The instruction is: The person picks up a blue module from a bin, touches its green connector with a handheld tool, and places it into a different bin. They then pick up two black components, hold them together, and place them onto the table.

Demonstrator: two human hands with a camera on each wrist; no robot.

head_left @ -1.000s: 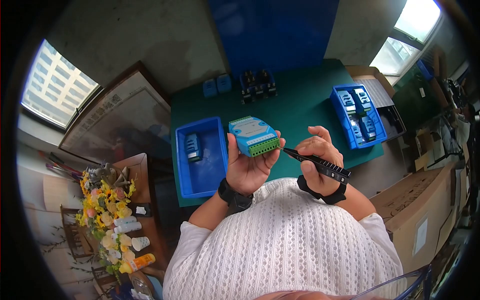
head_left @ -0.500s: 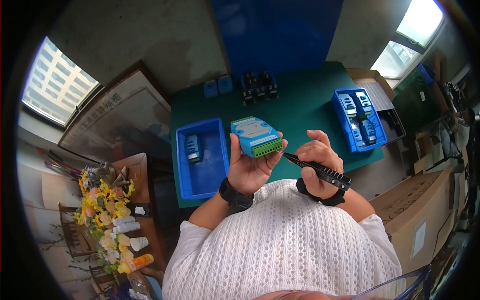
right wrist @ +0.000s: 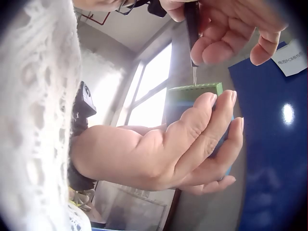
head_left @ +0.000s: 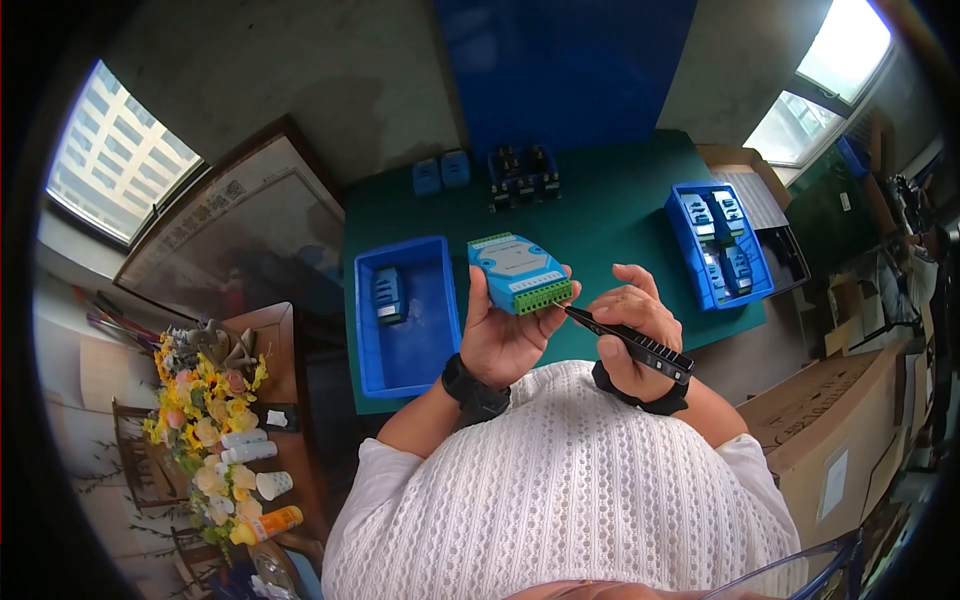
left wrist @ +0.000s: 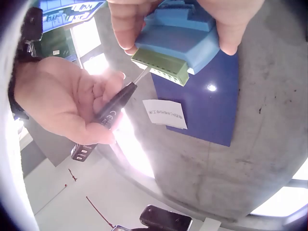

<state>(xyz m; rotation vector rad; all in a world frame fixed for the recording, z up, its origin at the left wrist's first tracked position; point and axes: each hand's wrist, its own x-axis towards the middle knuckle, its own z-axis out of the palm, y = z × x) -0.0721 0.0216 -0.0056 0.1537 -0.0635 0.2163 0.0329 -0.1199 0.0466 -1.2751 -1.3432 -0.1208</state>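
My left hand grips a blue plastic module with a grey label face, fingers and thumb on its two sides. A green terminal block with a row of small holes runs along its near edge. Between my right thumb and fingers is a black screwdriver; the right hand shows in the left wrist view too. The thin metal shaft meets the green block there, tip right at its holes. From the right wrist view, the shaft points down onto the block, and my left fingers hide most of the module.
On the green table a blue bin at left holds one module. Another blue bin at right holds several. Two blue pieces and a rack of black parts stand at the back. A cardboard box sits at lower right.
The screwdriver tip has shifted left along the terminal block, away from its right end. The module has moved slightly right in view. Both hands keep their holds.
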